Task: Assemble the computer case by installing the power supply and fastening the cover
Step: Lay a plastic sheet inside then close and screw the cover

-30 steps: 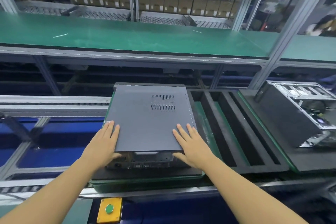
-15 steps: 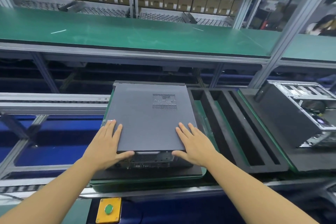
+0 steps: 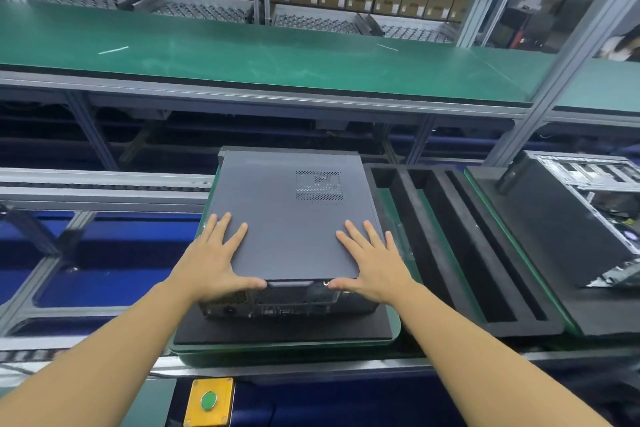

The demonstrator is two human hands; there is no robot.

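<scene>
While sitting on the green tray (image 3: 284, 345) right in front, points its long side straight away from the body: computer case (image 3: 287, 305), with cover (image 3: 294, 218) on top. Flat on the cover's near corners, fingers straight and spread, thumbs over the near edge: left hand (image 3: 211, 263) and right hand (image 3: 372, 265), both equally near. Gripping nothing, only pressing. Probably needs a push away to slide shut.

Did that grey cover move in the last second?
Yes. The cover slid slightly away from the person; more of the case's rear panel shows below its near edge.
</scene>
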